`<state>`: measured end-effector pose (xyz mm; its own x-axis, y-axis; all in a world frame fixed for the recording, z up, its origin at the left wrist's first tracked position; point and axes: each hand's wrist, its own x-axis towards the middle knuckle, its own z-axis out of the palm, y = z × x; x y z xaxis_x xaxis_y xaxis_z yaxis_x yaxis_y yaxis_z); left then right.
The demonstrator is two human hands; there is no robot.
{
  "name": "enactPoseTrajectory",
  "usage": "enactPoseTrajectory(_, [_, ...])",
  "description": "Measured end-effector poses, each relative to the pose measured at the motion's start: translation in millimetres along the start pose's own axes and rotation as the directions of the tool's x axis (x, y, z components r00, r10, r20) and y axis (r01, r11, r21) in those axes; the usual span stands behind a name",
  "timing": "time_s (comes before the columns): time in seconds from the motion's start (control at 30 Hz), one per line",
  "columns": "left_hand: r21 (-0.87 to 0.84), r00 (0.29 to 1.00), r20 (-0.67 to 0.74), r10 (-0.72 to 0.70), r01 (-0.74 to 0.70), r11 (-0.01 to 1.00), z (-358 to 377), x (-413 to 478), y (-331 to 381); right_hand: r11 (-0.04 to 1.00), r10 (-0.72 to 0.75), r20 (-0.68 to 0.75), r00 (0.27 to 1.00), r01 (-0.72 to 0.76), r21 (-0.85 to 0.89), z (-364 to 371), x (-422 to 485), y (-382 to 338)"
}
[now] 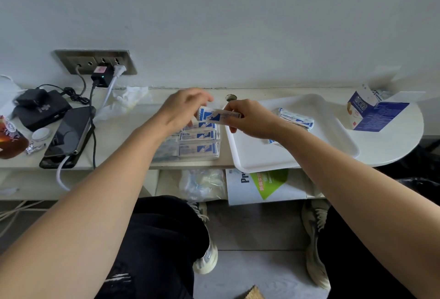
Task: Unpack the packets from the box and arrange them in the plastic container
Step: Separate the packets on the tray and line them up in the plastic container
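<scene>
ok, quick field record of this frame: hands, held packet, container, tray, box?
left hand: holds left end of held packet
right hand: pinches its right end
held packet: above the plastic container
plastic container: clear, holds stacked packets
tray: white, right of container, with loose packets
box: open, far right, beyond tray

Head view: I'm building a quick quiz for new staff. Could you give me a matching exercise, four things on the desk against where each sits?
Things
1. box
2. tray
3. plastic container
4. phone

Places
A. left side, cable plugged in
B. far right of the desk
C. middle, packets stacked inside
D. right of middle, a small pile lying on it

Pairs: 1-B; 2-D; 3-C; 4-A
</scene>
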<state>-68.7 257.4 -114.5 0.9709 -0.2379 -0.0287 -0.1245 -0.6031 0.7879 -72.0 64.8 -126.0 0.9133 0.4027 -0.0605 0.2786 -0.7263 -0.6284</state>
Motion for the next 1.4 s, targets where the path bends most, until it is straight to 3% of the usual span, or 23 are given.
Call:
enactPoseTrajectory(0.1, [0.223,0.994,0.097,0.045,-0.065,0.973,7,-4,3,1.0,-0.017,-0.006,1.0,0.018,0.011,3,0,-5])
enactPoseTrajectory(0.27, [0.241,0.999,0.032,0.037,-0.044,0.97,-1,-3,-7,0.997,-0.021,-0.06,0.998,0.025,0.07,13,4,-5])
enactPoseTrajectory(0.4, [0.227,0.993,0.008,-0.118,0.113,0.967,-5,-2,-20,0.996,-0.018,-0.164,0.986,0.033,0.087,16,8,2])
enactPoseTrajectory(0.53, [0.334,0.953,0.08,-0.293,0.251,0.908,-4,-2,-32,0.997,-0.039,-0.135,0.99,0.048,0.059,21,9,8])
enactPoseTrajectory(0.63, [0.363,0.941,0.1,-0.324,0.269,0.892,0,1,-34,0.997,-0.04,-0.104,0.994,0.047,0.058,22,8,9])
enactPoseTrajectory(1.13, [0.565,0.965,-0.071,-0.252,0.247,0.787,17,6,-22,0.997,-0.043,-0.061,0.997,0.047,0.062,21,5,10])
enactPoseTrajectory(1.4, [0.574,0.958,-0.084,-0.273,0.271,0.772,20,9,-23,0.995,-0.041,-0.043,0.998,0.044,0.086,20,1,9])
